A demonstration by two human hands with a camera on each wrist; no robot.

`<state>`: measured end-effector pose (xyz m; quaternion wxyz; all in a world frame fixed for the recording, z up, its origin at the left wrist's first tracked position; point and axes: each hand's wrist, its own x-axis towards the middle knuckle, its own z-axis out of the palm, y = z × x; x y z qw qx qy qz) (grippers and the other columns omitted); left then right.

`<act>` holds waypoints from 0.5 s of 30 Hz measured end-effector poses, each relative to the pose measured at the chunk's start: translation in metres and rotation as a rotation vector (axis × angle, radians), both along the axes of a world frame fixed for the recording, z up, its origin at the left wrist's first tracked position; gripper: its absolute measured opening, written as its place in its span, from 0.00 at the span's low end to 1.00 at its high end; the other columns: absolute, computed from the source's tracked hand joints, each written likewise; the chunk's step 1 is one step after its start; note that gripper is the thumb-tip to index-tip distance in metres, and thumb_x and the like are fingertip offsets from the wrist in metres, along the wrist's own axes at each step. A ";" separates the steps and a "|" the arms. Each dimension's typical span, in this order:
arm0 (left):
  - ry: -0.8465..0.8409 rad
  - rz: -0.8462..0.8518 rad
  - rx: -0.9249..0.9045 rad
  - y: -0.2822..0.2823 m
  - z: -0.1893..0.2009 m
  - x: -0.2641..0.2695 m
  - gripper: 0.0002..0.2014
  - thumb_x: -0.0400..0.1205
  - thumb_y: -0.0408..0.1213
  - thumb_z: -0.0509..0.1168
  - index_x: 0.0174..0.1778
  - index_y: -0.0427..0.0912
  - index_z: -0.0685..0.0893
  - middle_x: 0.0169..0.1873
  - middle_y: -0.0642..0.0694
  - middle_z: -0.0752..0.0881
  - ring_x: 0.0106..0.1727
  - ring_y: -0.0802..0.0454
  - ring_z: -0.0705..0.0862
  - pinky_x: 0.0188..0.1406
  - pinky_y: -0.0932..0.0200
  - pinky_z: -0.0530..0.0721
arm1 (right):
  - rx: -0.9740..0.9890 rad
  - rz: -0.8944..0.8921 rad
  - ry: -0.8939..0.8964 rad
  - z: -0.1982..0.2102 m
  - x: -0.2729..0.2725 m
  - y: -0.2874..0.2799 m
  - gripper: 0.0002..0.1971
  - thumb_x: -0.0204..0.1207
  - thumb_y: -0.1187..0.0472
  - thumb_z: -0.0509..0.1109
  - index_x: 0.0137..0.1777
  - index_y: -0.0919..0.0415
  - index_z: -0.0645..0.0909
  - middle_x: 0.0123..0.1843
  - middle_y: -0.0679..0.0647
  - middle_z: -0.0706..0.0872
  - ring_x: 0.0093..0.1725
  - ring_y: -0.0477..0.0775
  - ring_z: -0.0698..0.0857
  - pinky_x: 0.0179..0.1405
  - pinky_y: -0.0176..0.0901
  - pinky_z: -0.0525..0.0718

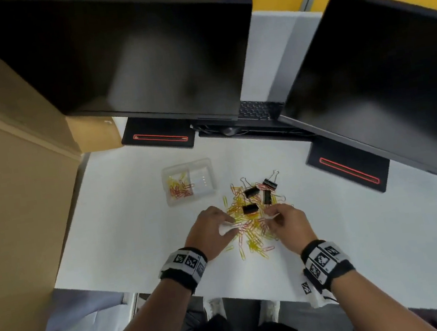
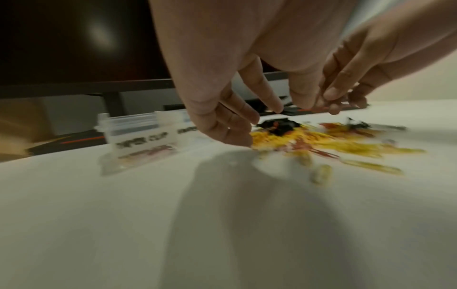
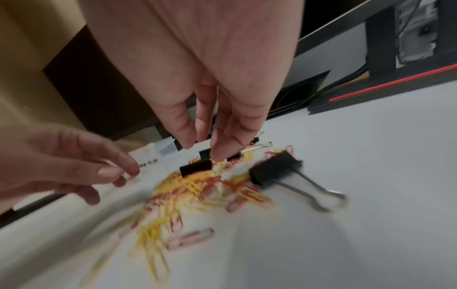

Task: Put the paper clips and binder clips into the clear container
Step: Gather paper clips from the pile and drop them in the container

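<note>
A clear two-compartment container (image 1: 207, 166) sits on the white table; its left half holds paper clips, and it carries a "paper clip" label (image 2: 142, 143). Right of it lies a pile of yellow and red paper clips (image 1: 249, 232) with several black binder clips (image 1: 251, 192) on top. My left hand (image 1: 231, 226) hovers at the pile's left edge, fingers hanging down and thumb apart (image 2: 287, 105). My right hand (image 1: 269, 214) reaches down at the pile's right side, fingertips (image 3: 222, 152) touching near a binder clip (image 3: 195, 168). I see nothing held in either hand.
Two dark monitors (image 1: 142, 58) (image 1: 381, 80) overhang the back of the table, their black bases (image 1: 159, 137) marked with red stripes. A keyboard (image 1: 258, 110) lies between them. A large cardboard box (image 1: 7, 193) walls off the left. The table's front edge (image 1: 229, 297) is near my wrists.
</note>
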<state>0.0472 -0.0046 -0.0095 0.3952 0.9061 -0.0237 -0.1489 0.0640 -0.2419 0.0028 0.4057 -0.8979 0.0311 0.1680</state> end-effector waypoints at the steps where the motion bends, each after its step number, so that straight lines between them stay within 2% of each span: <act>1: 0.012 -0.051 0.030 -0.007 -0.003 -0.004 0.15 0.75 0.55 0.74 0.54 0.54 0.89 0.54 0.57 0.80 0.58 0.59 0.78 0.62 0.59 0.79 | -0.029 0.029 -0.005 -0.003 -0.008 -0.006 0.11 0.74 0.65 0.73 0.54 0.53 0.84 0.47 0.47 0.86 0.41 0.48 0.86 0.43 0.33 0.82; 5: 0.073 -0.112 0.108 -0.026 -0.006 -0.012 0.27 0.71 0.58 0.76 0.65 0.56 0.84 0.62 0.55 0.74 0.64 0.56 0.73 0.63 0.54 0.79 | -0.159 0.202 -0.081 -0.015 -0.025 -0.014 0.15 0.73 0.64 0.75 0.60 0.58 0.84 0.50 0.52 0.82 0.43 0.49 0.82 0.48 0.40 0.82; 7: 0.073 -0.128 0.135 -0.034 -0.009 -0.012 0.32 0.68 0.59 0.77 0.68 0.55 0.82 0.64 0.54 0.73 0.65 0.54 0.73 0.62 0.50 0.81 | -0.190 0.221 -0.065 -0.020 -0.027 -0.014 0.18 0.73 0.63 0.75 0.63 0.59 0.82 0.53 0.52 0.80 0.45 0.49 0.82 0.51 0.45 0.84; 10: 0.086 -0.161 0.209 -0.044 -0.014 -0.011 0.38 0.66 0.57 0.79 0.73 0.56 0.78 0.67 0.52 0.72 0.67 0.52 0.71 0.63 0.49 0.80 | -0.261 0.238 -0.012 -0.026 -0.025 -0.011 0.26 0.71 0.58 0.77 0.69 0.60 0.77 0.58 0.54 0.77 0.49 0.54 0.82 0.54 0.49 0.84; 12: 0.082 -0.163 0.247 -0.047 -0.017 -0.009 0.37 0.67 0.55 0.79 0.74 0.55 0.77 0.68 0.52 0.72 0.68 0.51 0.70 0.63 0.49 0.80 | -0.318 0.270 -0.015 -0.029 -0.023 -0.008 0.29 0.71 0.57 0.78 0.71 0.60 0.75 0.59 0.57 0.76 0.50 0.57 0.82 0.54 0.50 0.84; 15: 0.042 -0.133 0.265 -0.051 -0.021 -0.006 0.29 0.73 0.51 0.76 0.71 0.54 0.81 0.65 0.50 0.74 0.67 0.50 0.73 0.62 0.51 0.81 | -0.404 0.318 -0.055 -0.029 -0.019 -0.004 0.20 0.73 0.58 0.76 0.65 0.61 0.80 0.56 0.58 0.76 0.47 0.58 0.83 0.49 0.48 0.86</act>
